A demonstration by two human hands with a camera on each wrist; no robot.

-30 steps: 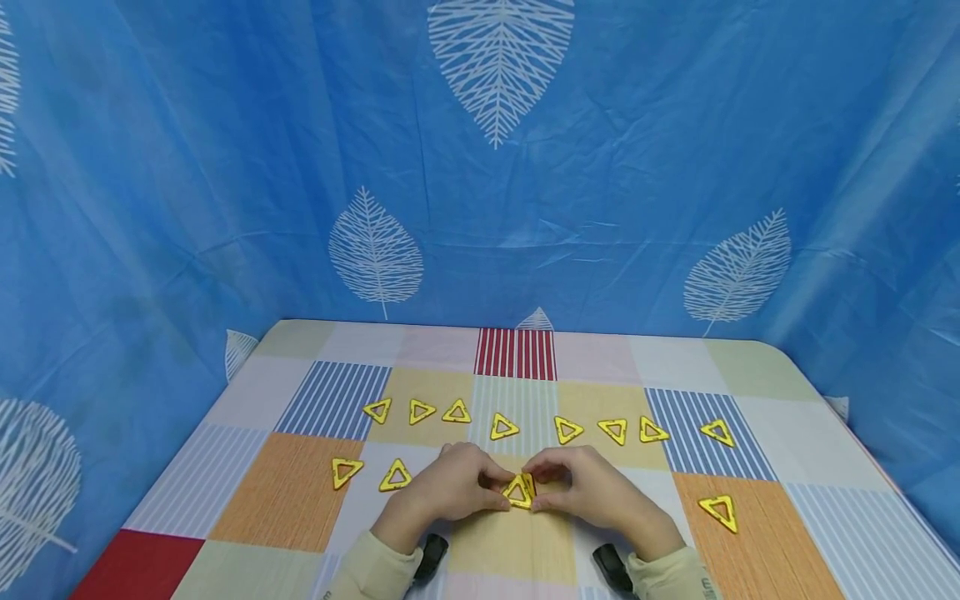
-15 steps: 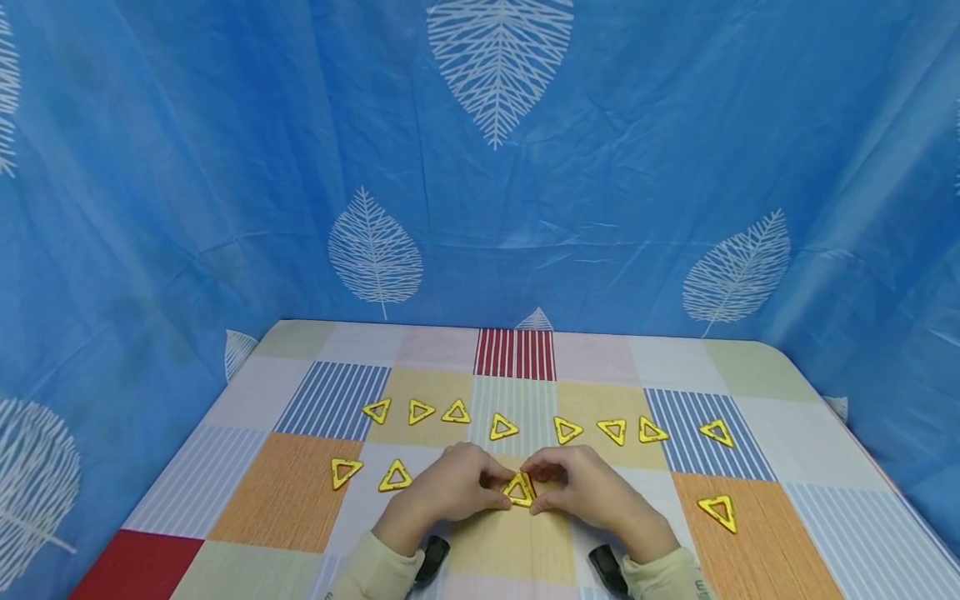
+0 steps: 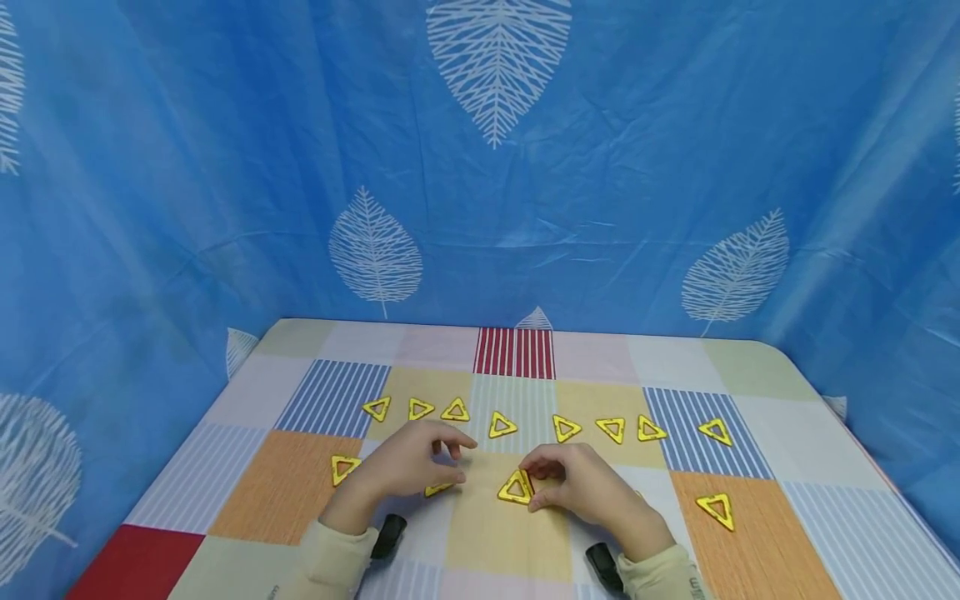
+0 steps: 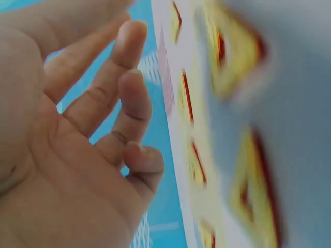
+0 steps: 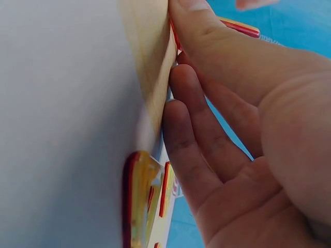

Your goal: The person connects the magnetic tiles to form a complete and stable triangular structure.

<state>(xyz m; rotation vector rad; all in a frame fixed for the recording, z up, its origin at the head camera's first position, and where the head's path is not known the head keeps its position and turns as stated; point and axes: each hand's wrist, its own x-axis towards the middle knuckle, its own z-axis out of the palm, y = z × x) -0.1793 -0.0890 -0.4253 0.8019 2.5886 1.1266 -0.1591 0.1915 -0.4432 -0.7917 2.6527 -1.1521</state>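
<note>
At the front middle of the table, my right hand [image 3: 581, 483] pinches a yellow triangle tile [image 3: 528, 482] between thumb and fingers. Another yellow triangle tile, hollow in the middle [image 3: 514, 488], stands right beside it on the left. In the right wrist view the thumb covers most of the held tile, and red edging shows. My left hand [image 3: 408, 462] hovers to the left, fingers loosely bent and holding nothing. A triangle tile [image 3: 438, 489] shows partly beneath its thumb. In the left wrist view the palm is bare, with blurred tiles [image 4: 253, 191] near it.
A row of several yellow triangle tiles [image 3: 502, 425] runs across behind the hands. One tile [image 3: 345, 469] lies at left, another [image 3: 717, 510] at right. A patchwork cloth covers the table [image 3: 517, 550]; a blue leaf-patterned curtain [image 3: 570, 208] hangs behind and around it.
My left hand has let go of the tile at the middle and moved left, its fingers spreading. My right hand has stayed almost in place, still pinching.
</note>
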